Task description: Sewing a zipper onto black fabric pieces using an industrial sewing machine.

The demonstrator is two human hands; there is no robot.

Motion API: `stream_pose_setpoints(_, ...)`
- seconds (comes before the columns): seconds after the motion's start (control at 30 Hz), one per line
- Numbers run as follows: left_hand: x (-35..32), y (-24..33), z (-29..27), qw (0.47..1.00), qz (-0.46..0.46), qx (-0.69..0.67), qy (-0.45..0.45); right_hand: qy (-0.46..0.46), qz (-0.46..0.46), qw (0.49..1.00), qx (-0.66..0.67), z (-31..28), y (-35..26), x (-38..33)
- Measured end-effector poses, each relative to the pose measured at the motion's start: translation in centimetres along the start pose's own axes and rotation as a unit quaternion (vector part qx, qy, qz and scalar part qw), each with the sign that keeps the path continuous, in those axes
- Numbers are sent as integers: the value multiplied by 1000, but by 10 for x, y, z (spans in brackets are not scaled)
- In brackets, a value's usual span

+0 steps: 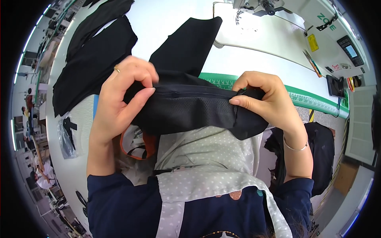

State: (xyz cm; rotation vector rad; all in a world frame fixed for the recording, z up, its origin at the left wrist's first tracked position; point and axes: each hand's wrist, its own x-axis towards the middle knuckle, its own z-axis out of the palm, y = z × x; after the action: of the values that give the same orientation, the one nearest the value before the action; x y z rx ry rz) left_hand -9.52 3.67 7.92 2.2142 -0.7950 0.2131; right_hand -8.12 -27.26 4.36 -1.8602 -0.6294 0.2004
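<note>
A black fabric piece with a zipper [186, 113] is stretched between my two hands, above my lap. The zipper runs crosswise along its upper part, and small perforations show in the cloth below. My left hand [121, 97] has thumb and forefinger closed at the zipper's left end; its fingertips are slightly blurred. At the zipper's right end, my right hand [268, 97] pinches the cloth between thumb and bent fingers. A short dark strip or cord hangs just below the right fingertips.
A sewing machine [329, 35] stands at the far right, with scissors [312, 63] beside it. A green ruler strip [313, 102] edges the table. Black cut pieces [95, 63] lie at the left, near a clear plastic bag [66, 139]. Black cloth [320, 154] is heaped at the right.
</note>
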Motion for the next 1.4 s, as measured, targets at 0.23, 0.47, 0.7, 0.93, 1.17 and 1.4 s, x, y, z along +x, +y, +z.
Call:
stream_pose_setpoints(0.23,2,13,2,998,-11,36,-48,-50,19,997,-53,-9,1,-5)
stream_pose_setpoints(0.47,8,3,-2,990,-20,79,-112,-15,-25,997,-66,-13,2,-5)
stream_pose_setpoints(0.7,-1,0,10,995,-9,79,53,57,-49,991,-109,-11,12,-8)
stream_pose_setpoints(0.93,-31,2,25,946,211,201,143,261,-238,904,-241,-6,25,-16)
stream_pose_setpoints(1.17,-33,-1,31,955,240,164,66,277,-274,877,-280,-9,36,-21)
stream_pose_setpoints(1.4,12,47,71,922,157,-209,-287,239,-308,862,-322,-22,34,-14)
